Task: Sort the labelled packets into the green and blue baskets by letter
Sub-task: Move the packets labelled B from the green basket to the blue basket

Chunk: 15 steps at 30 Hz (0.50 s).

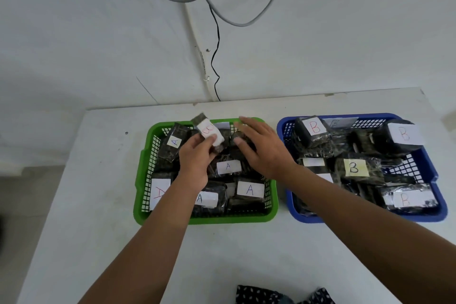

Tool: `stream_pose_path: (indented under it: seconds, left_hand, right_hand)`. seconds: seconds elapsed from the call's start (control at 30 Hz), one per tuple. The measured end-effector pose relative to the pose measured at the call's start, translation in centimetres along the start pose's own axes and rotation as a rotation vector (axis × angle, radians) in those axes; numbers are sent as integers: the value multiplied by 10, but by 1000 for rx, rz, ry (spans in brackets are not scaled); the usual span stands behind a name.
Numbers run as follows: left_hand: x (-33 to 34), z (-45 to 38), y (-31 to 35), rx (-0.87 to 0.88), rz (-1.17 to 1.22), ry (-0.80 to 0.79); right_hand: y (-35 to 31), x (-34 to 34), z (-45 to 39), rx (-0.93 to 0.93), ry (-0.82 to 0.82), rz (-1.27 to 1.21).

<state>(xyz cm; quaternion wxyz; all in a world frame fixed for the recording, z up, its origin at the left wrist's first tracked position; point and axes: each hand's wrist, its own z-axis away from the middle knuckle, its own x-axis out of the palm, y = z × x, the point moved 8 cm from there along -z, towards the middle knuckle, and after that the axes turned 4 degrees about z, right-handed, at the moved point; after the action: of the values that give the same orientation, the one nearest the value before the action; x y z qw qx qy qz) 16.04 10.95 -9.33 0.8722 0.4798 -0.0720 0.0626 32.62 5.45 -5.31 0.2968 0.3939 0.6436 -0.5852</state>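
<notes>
A green basket (142,170) on the left of the white table holds several dark packets with white labels marked A (249,189). To its right, a blue basket (431,173) holds several dark packets marked B (354,167). My left hand (195,158) is over the green basket and grips a dark packet (208,131) whose white label carries a red letter that looks like B; the packet is tilted and raised above the others. My right hand (261,145) hovers over the back right of the green basket, fingers spread, holding nothing.
The white table (98,205) stands against a white wall, with its left edge near the green basket. Grey and black cables (214,39) hang down the wall behind the baskets. Dark patterned cloth (271,295) shows at the table's front edge.
</notes>
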Motion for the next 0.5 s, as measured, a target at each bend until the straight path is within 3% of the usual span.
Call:
stream_pose_path:
  seconds: [0.13,0.37,0.5]
  left_hand:
    - [26,32,12,5,195,-114]
    - [86,78,-14,14,65,-242]
    - [121,103,-49,-16,-1,-280]
  right_hand:
    - [-1,-38,2,112,131,-301]
    - [43,-79,44,292,154,-644]
    - [77,-95,88,331,43,-787]
